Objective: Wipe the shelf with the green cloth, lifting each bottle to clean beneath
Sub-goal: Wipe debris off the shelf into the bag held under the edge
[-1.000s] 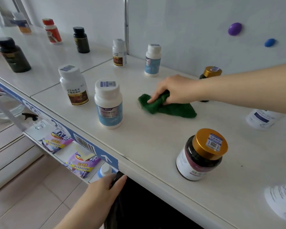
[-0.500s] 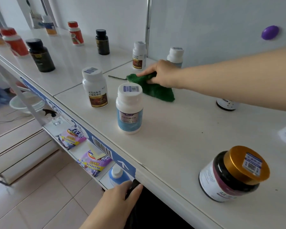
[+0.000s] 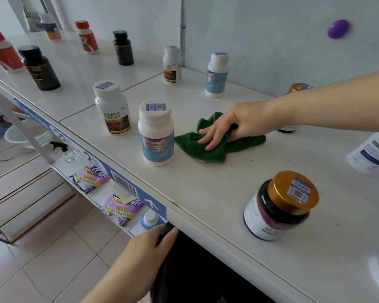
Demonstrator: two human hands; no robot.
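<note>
Since half a second ago: right hand (image 3: 239, 125) and green cloth (image 3: 197, 147) have come from the back of the shelf (image 3: 206, 189), near the two rear bottles, forward to mid-frame.

Cloth: lies crumpled on the shelf at centre of frame. Its left edge is just beside the blue-label bottle (image 3: 157, 133); contact cannot be confirmed.

Right hand: enters from the right edge of the frame, palm down on the cloth. Fingers (image 3: 212, 138) stretch out nearly straight and press on the fabric. Thumb hidden.

Left hand (image 3: 149, 246): bottom centre of frame, at the shelf's front edge. Fingers are bent against a dark object there; whether they grasp it cannot be told.

Bottles, all upright on the shelf:
- blue-label bottle, white cap, left of the cloth;
- brown-label bottle (image 3: 113, 108), upper left of it, apart;
- rear blue bottle (image 3: 216, 74) and rear brown bottle (image 3: 172, 64) near the back wall, above centre;
- gold-lid jar (image 3: 280, 206), lower right, well apart from the cloth;
- second gold lid (image 3: 299, 88), partly hidden behind the right forearm;
- white bottle (image 3: 372, 154) at the right edge, blurred.
</note>
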